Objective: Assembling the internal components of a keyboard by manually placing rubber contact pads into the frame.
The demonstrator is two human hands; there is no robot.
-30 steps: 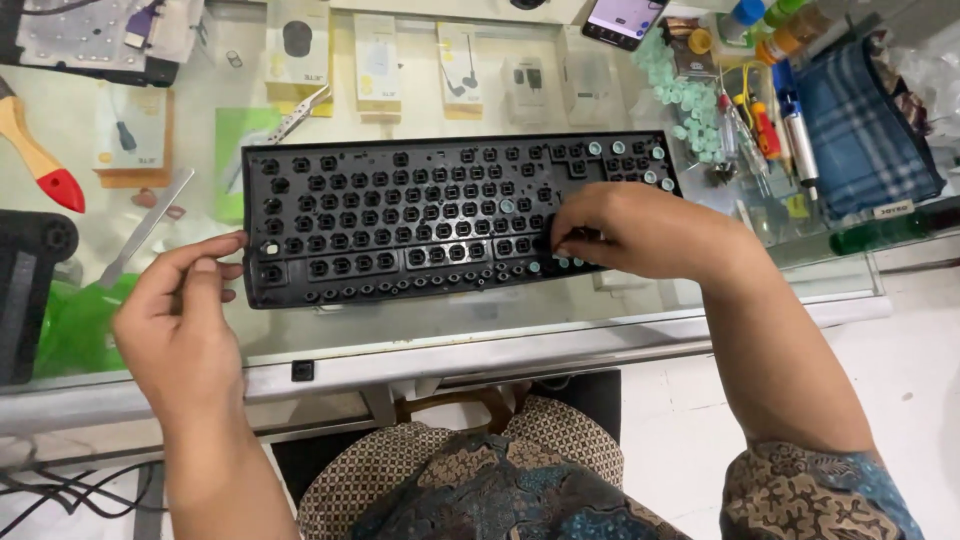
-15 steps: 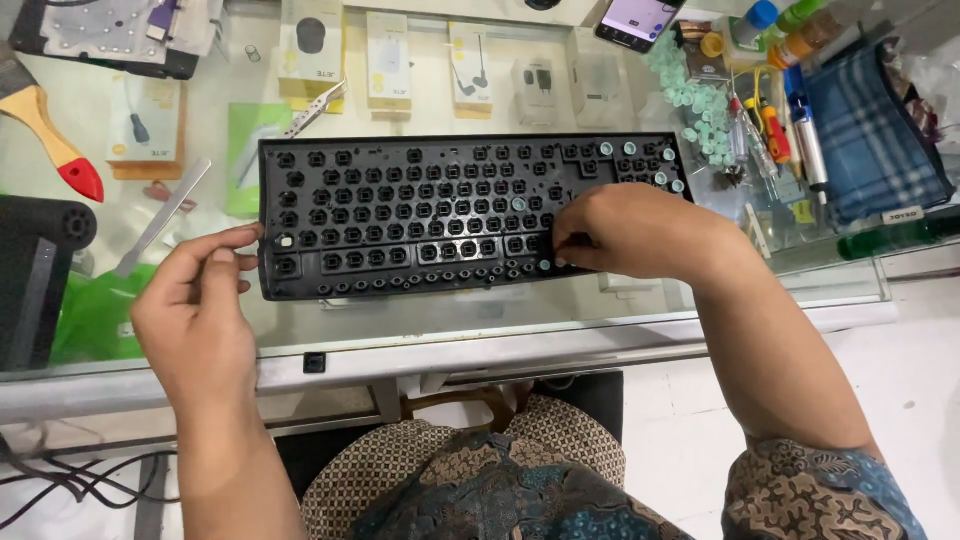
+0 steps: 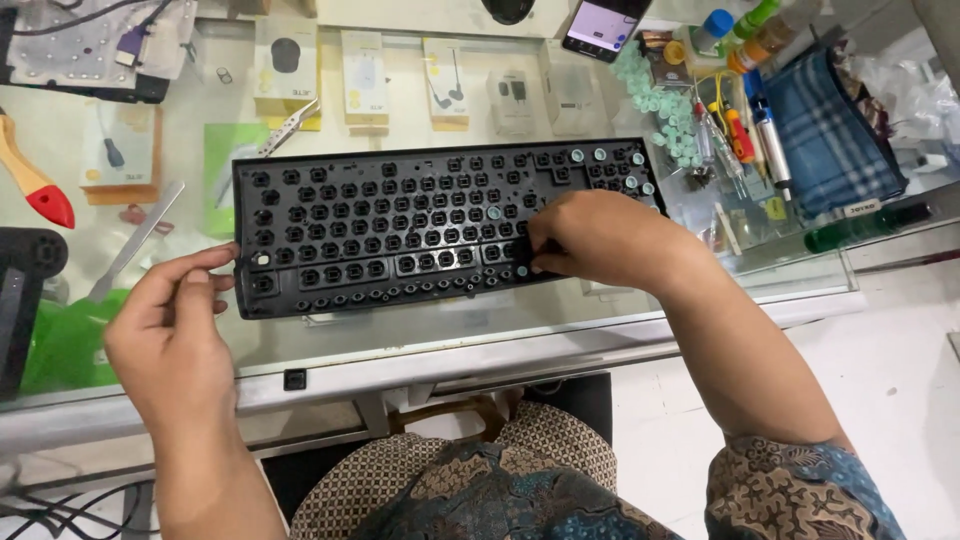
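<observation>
Here, a black keyboard frame [image 3: 420,225] lies flat on a glass counter [image 3: 560,310], a long matte plastic rectangle stripped of its caps, its face a grid of small square switch sockets, a few holding pale teal round pieces toward its far right corner. The left hand [image 3: 175,335] sits at the frame's near left corner, fingers loosely curled, thumb and forefinger tips touching the frame's left edge in a light pinch; it grips nothing else. The right hand [image 3: 600,240] rests on top of the frame's right part, knuckles up, fingers bent down and bunched onto the sockets in the lower rows; whether a small piece is held under the fingertips cannot be told. Beyond the frame's far right corner lies a heap of teal round caps [image 3: 665,115], smooth and button-shaped, and just right of those some pen-like tools [image 3: 745,135] and a folded blue checked cloth [image 3: 835,140]. Beyond the frame's far edge stands a row of small cardboard boxes [image 3: 365,80] and a phone [image 3: 598,22] with a lit screen. Left of the frame lie metal tweezers [image 3: 290,128], a flat steel blade [image 3: 140,235], and a brush with a wooden handle and red tip [image 3: 35,185].
</observation>
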